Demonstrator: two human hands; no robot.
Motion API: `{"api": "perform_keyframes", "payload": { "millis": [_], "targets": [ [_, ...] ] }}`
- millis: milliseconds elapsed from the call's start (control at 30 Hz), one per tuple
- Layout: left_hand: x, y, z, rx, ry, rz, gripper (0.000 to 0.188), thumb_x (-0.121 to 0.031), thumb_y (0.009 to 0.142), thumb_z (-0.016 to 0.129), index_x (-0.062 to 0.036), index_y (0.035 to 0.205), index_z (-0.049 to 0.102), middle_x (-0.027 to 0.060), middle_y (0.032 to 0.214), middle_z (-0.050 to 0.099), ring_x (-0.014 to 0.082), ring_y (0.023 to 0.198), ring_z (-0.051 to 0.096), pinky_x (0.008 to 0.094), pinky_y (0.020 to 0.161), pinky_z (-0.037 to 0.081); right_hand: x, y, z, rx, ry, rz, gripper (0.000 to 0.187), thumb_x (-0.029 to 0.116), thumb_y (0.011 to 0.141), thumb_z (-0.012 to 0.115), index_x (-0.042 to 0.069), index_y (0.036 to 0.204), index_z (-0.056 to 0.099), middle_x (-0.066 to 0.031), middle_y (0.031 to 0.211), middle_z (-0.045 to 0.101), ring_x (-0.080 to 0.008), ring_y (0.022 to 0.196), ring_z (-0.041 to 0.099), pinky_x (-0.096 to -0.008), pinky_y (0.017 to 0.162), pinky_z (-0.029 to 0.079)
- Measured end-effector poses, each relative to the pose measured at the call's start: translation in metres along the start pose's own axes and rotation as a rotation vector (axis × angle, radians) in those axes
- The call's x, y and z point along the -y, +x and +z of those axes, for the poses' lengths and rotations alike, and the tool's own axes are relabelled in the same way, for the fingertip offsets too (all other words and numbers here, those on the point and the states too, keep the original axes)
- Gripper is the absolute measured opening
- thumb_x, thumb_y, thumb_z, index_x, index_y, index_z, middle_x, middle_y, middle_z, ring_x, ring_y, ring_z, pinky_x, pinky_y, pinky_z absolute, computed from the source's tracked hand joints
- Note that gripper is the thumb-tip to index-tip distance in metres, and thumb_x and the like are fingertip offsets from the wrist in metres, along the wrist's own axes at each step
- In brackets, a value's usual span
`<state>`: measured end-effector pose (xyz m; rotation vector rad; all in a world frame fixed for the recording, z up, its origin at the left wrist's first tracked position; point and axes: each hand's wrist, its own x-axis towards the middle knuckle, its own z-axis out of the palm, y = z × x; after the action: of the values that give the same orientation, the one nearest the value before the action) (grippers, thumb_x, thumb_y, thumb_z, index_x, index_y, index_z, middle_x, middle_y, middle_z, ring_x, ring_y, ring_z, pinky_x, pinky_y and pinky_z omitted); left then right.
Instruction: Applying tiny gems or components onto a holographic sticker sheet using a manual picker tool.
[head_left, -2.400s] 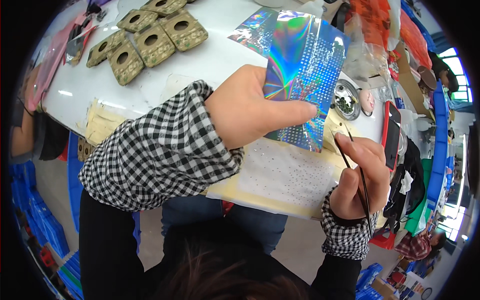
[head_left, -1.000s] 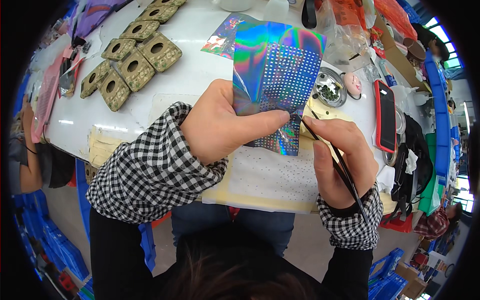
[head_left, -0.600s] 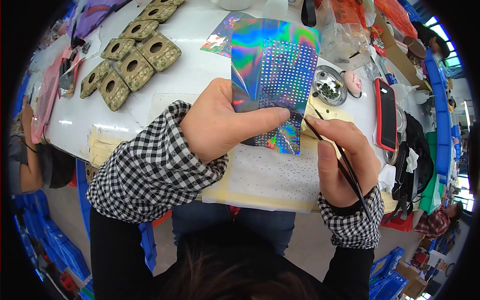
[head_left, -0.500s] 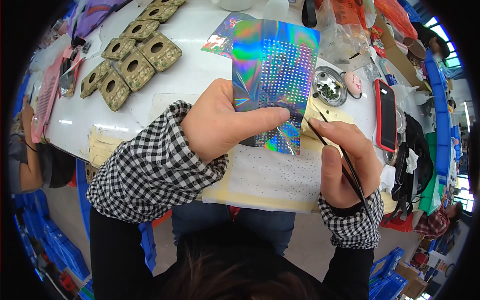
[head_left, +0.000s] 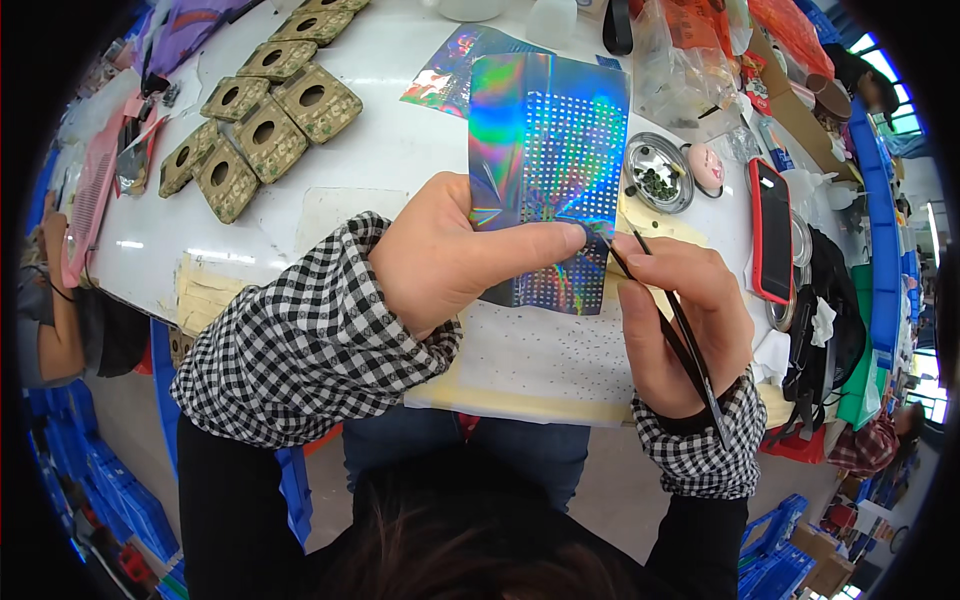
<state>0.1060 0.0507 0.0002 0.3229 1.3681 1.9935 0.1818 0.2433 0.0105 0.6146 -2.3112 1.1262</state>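
My left hand grips a shiny holographic sheet from its left edge, thumb pressed flat across the front. Rows of small pale squares cover the sheet's middle and right part. My right hand is closed round black tweezers, whose tips point at the sheet's right edge near my left thumb. Whether the tips hold anything is too small to tell. Beneath both hands lies a white paper scattered with small dark specks, bordered by yellowish tape. Behind the held sheet, a second holographic sheet lies on the table.
Several camouflage-patterned square pieces with round holes lie at the far left. A round metal dish of dark bits stands right of the sheet, near a pink egg-shaped item and a red-cased phone. Another person's arm shows at the left edge.
The holographic sheet has tilted slightly and moved a little down, with my left hand. My right hand has shifted slightly left with the tweezers, its fingers staying round them.
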Motion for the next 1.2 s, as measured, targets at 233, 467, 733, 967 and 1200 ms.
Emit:
{"api": "perform_keyframes", "payload": {
  "millis": [233,467,733,967,1200],
  "targets": [
    [0.0007,-0.0012,0.0021,-0.01,-0.002,0.021,0.024,-0.012,0.087,0.068,0.0006,0.107,0.068,0.0058,0.097,0.07,0.0099,0.087,0.062,0.0249,0.078,0.049,0.0015,-0.0004,-0.0004,0.0,-0.048,0.009,0.027,-0.007,0.077,0.07,0.001,0.101,0.061,-0.0157,0.093,0.066,-0.0235,0.083,0.067,-0.0289,0.071,0.054],
    [0.002,0.0,-0.0001,-0.017,0.091,0.03,0.023,-0.013,0.087,0.069,-0.0011,0.106,0.069,0.004,0.095,0.07,0.0071,0.083,0.06,0.0226,0.073,0.047,-0.0005,-0.0018,0.001,-0.013,-0.033,0.02,0.027,-0.008,0.077,0.069,0.0,0.101,0.061,-0.0157,0.093,0.066,-0.0238,0.083,0.067,-0.0291,0.071,0.054],
    [0.0021,-0.0001,0.0013,-0.014,0.102,0.063,0.023,-0.013,0.087,0.068,0.0002,0.106,0.068,0.0052,0.095,0.07,0.0076,0.083,0.06,0.0233,0.074,0.048,-0.0008,-0.0021,0.0003,-0.009,-0.018,0.031,0.026,-0.007,0.077,0.069,-0.001,0.101,0.061,-0.0158,0.093,0.066,-0.0252,0.084,0.067,-0.0304,0.074,0.054],
    [-0.0007,-0.001,0.0015,0.041,0.07,0.109,0.023,-0.007,0.088,0.065,0.0019,0.109,0.065,0.0069,0.1,0.069,0.0101,0.089,0.062,0.0251,0.08,0.05,-0.0004,-0.0024,-0.0005,-0.014,-0.006,0.048,0.026,-0.008,0.077,0.068,-0.001,0.101,0.061,-0.0161,0.093,0.066,-0.0255,0.085,0.067,-0.0306,0.075,0.054],
    [-0.0004,-0.001,0.0032,0.046,0.045,0.124,0.023,-0.005,0.088,0.065,0.0017,0.11,0.065,0.0072,0.102,0.069,0.011,0.092,0.063,0.0261,0.083,0.05,0.0007,-0.0011,-0.0019,-0.014,-0.009,0.027,0.026,-0.009,0.077,0.068,-0.001,0.101,0.061,-0.0159,0.093,0.065,-0.0251,0.084,0.067,-0.0305,0.074,0.053]
  ]
}}
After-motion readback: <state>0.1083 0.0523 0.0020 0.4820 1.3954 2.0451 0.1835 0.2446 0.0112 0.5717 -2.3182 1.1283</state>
